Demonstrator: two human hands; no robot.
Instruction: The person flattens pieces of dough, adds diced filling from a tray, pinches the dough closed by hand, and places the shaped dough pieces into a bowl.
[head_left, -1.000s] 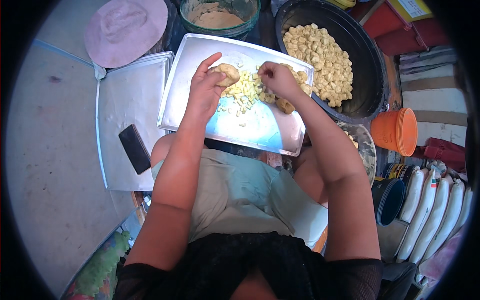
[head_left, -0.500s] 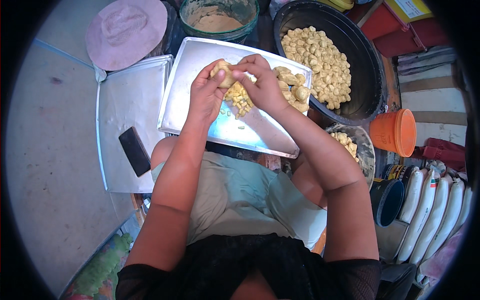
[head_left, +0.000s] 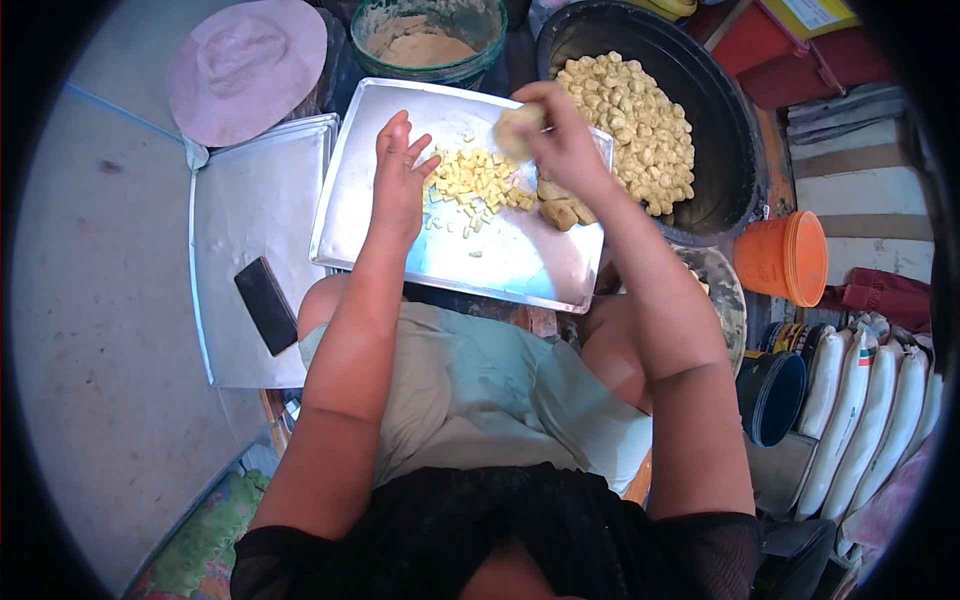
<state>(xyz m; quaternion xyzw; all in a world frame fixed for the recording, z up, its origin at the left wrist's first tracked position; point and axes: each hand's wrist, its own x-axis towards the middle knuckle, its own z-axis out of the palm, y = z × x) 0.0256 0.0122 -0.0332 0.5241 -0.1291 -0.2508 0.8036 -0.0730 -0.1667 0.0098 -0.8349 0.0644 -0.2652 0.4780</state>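
Note:
A silver metal tray (head_left: pixel 355 235) rests before me, above my lap. Small pale-yellow cubes (head_left: pixel 480 180) lie scattered across its middle. Over the tray's left part my left hand (head_left: pixel 400 185) is open, fingers apart and holding nothing. A tan lump of dough (head_left: pixel 518 132), smeared by motion, is gripped in my right hand (head_left: pixel 568 140) above the tray's right side. Under that hand, more dough lumps (head_left: pixel 562 212) sit on the tray, partly hidden by my wrist. Many tan dough balls (head_left: pixel 635 120) fill part of a large black tub (head_left: pixel 730 160) beyond the tray's right edge.
A green bucket (head_left: pixel 430 72) with tan powder inside stands behind the tray. At left, a phone (head_left: pixel 267 306) lies on stacked trays (head_left: pixel 255 210), with a pink hat (head_left: pixel 247 65) at their far end. An orange bucket (head_left: pixel 785 258) and a dark bucket (head_left: pixel 772 400) stand at right.
My hands have parted. The dough lump went from my left hand to my right, which moved it rightward. My left hand has opened, uncovering more of the yellow cubes.

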